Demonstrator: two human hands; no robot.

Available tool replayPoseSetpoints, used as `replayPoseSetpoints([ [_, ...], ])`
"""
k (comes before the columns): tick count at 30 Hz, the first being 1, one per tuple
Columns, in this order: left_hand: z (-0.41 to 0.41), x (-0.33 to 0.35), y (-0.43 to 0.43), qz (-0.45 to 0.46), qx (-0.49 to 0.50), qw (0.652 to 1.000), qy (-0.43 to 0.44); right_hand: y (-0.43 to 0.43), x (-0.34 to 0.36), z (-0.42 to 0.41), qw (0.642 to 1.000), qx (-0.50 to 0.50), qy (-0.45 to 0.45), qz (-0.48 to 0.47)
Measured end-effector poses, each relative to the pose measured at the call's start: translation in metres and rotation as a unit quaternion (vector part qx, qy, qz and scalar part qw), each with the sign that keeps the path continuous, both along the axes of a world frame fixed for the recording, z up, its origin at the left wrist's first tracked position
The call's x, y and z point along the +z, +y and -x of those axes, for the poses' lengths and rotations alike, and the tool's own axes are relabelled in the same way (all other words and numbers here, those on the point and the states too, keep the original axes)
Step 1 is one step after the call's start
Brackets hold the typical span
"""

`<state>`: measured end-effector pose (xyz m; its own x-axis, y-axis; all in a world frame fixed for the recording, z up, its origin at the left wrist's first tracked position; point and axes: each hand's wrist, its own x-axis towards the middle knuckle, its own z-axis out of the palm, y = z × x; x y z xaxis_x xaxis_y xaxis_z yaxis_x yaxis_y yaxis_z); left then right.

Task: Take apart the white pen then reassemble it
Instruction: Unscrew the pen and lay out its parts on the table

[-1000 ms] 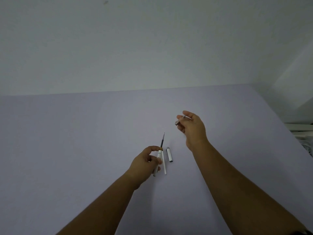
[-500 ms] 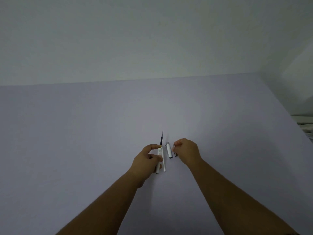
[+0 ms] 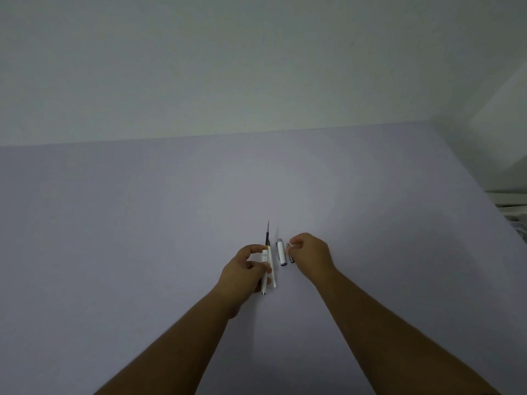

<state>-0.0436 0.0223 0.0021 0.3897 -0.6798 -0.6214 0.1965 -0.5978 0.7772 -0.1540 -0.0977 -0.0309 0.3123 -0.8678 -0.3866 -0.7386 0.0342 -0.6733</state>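
Note:
The white pen is in pieces on the lilac table (image 3: pixel 142 252). My left hand (image 3: pixel 242 273) is closed around the white barrel (image 3: pixel 265 259), which points away from me. Just to the right of the barrel is the thin white refill (image 3: pixel 271 266), its dark tip stretching past my fingers. The white cap (image 3: pixel 281 253) with silver ends lies on the table between my hands. My right hand (image 3: pixel 312 252) rests low beside the cap, its fingertips pinched on the small dark tip piece (image 3: pixel 291 259), which touches the table.
A pale wall rises behind the table's far edge (image 3: pixel 256 135). White items (image 3: pixel 513 206) show past the table's right edge.
My right hand came down from the air with the small tip piece and now sits on the table next to the cap. My left hand has kept still on the barrel.

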Motion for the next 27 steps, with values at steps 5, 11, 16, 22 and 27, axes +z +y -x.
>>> replayPoseSetpoints([
  [5, 0.002, 0.000, -0.001, -0.002, -0.007, 1.000, -0.006, 0.004, 0.025, -0.010, 0.985, -0.041, -0.148, -0.082],
  [11, 0.006, 0.004, -0.003, 0.012, -0.018, 1.000, 0.000, -0.004, 0.039, -0.028, 0.970, -0.059, -0.207, -0.109],
  [16, 0.002, -0.003, 0.000, 0.008, 0.010, 1.000, -0.003, -0.041, 0.035, -0.011, 0.982, -0.109, -0.154, -0.023],
  [22, -0.002, -0.018, -0.002, -0.023, 0.048, 0.998, -0.016, -0.025, 0.000, 0.009, 0.997, 0.034, 0.071, 0.006],
  [27, -0.003, -0.024, -0.009, -0.026, 0.077, 0.997, -0.013, -0.018, -0.003, 0.010, 0.998, 0.010, 0.061, 0.026],
])
